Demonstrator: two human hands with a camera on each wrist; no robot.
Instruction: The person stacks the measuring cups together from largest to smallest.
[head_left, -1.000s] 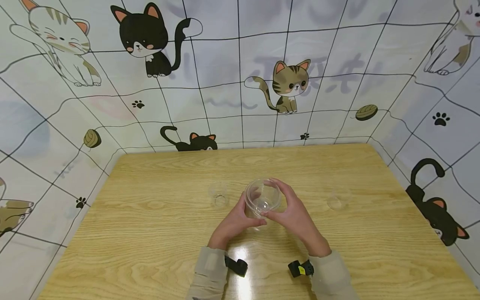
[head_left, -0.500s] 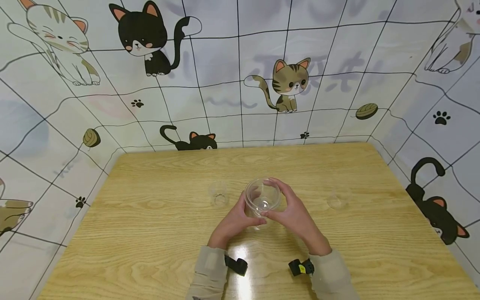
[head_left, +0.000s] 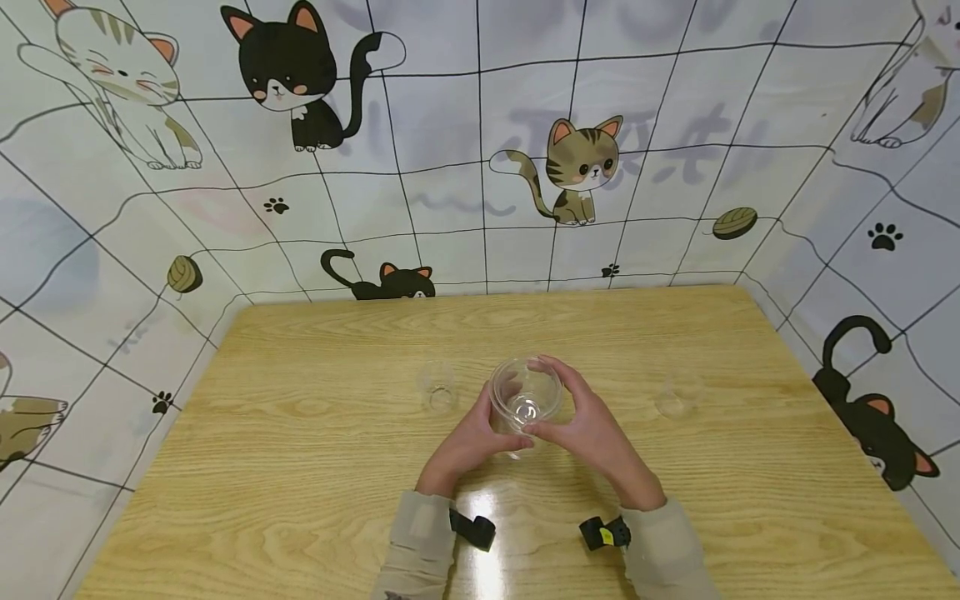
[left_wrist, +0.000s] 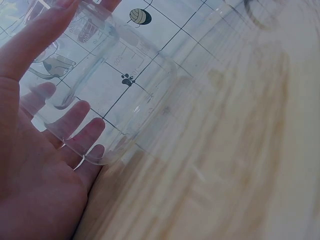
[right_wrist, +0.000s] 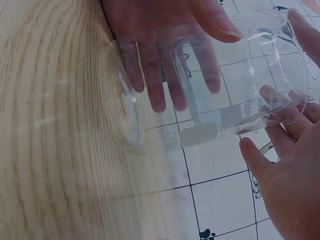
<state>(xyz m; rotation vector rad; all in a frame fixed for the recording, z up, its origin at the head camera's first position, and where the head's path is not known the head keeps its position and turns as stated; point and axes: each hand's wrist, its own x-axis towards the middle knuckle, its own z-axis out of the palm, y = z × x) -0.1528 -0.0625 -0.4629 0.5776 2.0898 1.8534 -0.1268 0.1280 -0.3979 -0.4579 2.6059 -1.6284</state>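
Note:
Two clear glass beakers are nested at the middle of the table. The larger beaker [right_wrist: 198, 135], with a 500 marking, stands on the wood; the smaller beaker [right_wrist: 231, 116], marked 250, sits partway inside it. My left hand [head_left: 472, 433] grips the larger beaker from the left, fingers behind the glass and thumb in front. My right hand [head_left: 592, 433] holds the smaller beaker near its rim, between thumb and fingers. In the left wrist view the left fingers [left_wrist: 85, 125] lie along the glass wall.
A small clear glass vessel [head_left: 437, 392] stands to the left of the hands on the wooden table [head_left: 300, 467]. Another faint clear vessel [head_left: 675, 402] stands to the right. Cat-patterned wall sheeting [head_left: 450, 200] encloses the back and sides.
Both hands keep their place and hold. The shiny base ring seen inside the nested beakers has shifted very slightly.

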